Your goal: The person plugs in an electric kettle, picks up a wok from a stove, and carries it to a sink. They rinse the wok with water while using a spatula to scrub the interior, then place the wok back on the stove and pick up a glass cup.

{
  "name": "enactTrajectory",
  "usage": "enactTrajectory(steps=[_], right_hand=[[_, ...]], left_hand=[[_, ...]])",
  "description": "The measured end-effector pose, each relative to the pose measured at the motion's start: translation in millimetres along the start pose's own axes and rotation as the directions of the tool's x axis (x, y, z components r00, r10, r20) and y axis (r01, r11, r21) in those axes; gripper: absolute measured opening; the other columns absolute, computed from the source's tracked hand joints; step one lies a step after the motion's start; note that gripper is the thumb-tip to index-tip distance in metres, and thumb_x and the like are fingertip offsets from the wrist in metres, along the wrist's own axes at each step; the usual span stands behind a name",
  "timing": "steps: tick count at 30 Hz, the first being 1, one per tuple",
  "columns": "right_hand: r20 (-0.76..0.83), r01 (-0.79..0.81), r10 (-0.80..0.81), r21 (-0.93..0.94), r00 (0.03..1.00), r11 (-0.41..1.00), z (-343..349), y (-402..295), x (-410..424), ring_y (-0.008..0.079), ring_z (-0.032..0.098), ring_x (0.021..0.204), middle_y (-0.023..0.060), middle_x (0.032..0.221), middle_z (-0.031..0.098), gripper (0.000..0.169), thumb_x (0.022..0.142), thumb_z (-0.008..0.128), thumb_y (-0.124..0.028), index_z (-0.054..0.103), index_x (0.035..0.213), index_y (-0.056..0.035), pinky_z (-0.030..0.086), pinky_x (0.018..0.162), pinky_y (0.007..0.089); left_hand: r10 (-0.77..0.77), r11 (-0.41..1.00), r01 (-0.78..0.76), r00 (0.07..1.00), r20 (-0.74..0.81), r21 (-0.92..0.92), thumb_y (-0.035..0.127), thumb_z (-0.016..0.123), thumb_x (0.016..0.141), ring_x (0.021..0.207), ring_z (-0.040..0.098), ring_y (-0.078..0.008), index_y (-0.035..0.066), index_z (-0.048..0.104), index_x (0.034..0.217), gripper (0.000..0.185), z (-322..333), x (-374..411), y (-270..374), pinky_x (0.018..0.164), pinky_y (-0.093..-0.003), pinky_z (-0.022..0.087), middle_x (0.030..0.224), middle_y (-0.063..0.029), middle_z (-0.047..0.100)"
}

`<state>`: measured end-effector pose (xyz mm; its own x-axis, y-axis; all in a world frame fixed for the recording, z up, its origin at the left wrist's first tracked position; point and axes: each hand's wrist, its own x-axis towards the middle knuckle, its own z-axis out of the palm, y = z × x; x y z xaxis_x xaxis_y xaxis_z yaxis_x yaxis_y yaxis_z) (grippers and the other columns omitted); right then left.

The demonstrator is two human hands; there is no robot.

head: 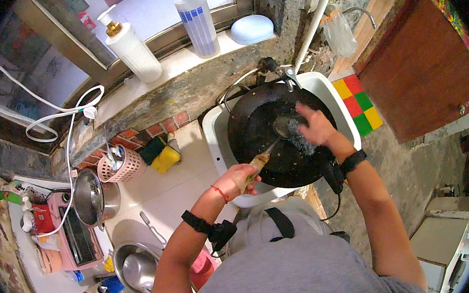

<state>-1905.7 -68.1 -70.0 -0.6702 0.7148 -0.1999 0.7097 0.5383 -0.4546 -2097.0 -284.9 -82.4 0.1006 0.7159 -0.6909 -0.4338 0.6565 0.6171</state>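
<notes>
A large black wok (248,110) rests in a white sink (343,105), below the faucet (291,81). Water and some food bits lie in the wok. My left hand (244,179) grips the worn handle of a utensil (260,159) at the wok's near left side; its metal end reaches into the wok's middle, where its shape is blurred. My right hand (317,125) is over the wok's right side, by the splashing water, with its fingers apart. It is motion-blurred, and I see nothing held in it.
Left of the sink are a yellow sponge (166,159), a pink perforated basket (121,167), a steel pot (96,197) and a steel basin (137,266). Two pump or capped bottles, one a white pump bottle (134,52), and a pale blue soap box (252,29) line the windowsill.
</notes>
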Motion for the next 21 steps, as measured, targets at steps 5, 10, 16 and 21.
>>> enactTrajectory(steps=[5, 10, 16, 21], right_hand=[[0.25, 0.073, 0.053, -0.469, 0.967, 0.88, 53.4, 19.7, -23.9, 0.0423, 0.038, 0.115, 0.0159, 0.133, 0.035, 0.084, 0.066, 0.074, -0.028, 0.03, 0.136, -0.0142, 0.041, 0.093, 0.046], [0.167, 0.033, 0.034, -0.38, 0.985, 0.924, 61.5, 38.3, 18.0, 0.0371, 0.043, 0.109, 0.0149, 0.116, 0.048, 0.051, 0.071, 0.064, -0.021, 0.05, 0.119, -0.0087, 0.046, 0.087, 0.0415], [0.115, 0.086, -0.06, -0.236, 0.992, 0.968, 58.8, 1.2, 14.8, 0.036, 0.041, 0.112, 0.011, 0.12, 0.047, 0.047, 0.073, 0.058, -0.019, 0.051, 0.119, -0.0136, 0.045, 0.088, 0.0423], [0.254, 0.135, -0.026, -0.419, 0.967, 0.898, 74.8, -14.5, 25.9, 0.0339, 0.04, 0.112, 0.0034, 0.121, 0.05, 0.051, 0.074, 0.059, -0.018, 0.048, 0.124, -0.0158, 0.044, 0.088, 0.0404]], left_hand=[[0.026, 1.0, -0.026, 0.998, 0.052, -0.014, 0.024, 0.048, 0.091, 0.064, 0.051, -0.0111, 0.005, 0.05, 0.103, 0.023, 0.6, -7.3, -1.7, 0.058, -0.0307, 0.05, 0.087, -0.0064, 0.059], [-0.031, 0.999, 0.032, 0.999, 0.014, -0.014, 0.025, 0.048, 0.092, 0.062, 0.046, -0.0089, 0.007, 0.048, 0.105, 0.022, 3.0, -16.0, 3.8, 0.051, -0.0249, 0.041, 0.087, -0.005, 0.058], [-0.056, 0.996, 0.057, 0.998, 0.006, -0.067, 0.024, 0.045, 0.093, 0.056, 0.039, -0.0073, 0.011, 0.043, 0.114, 0.025, 5.9, -15.4, 4.1, 0.046, -0.0226, 0.032, 0.086, -0.004, 0.054], [-0.061, 0.997, 0.062, 0.998, -0.022, 0.051, 0.024, 0.046, 0.093, 0.053, 0.035, -0.0059, 0.015, 0.036, 0.129, 0.039, 5.2, -15.1, 5.9, 0.045, -0.0201, 0.029, 0.087, -0.0021, 0.051]])
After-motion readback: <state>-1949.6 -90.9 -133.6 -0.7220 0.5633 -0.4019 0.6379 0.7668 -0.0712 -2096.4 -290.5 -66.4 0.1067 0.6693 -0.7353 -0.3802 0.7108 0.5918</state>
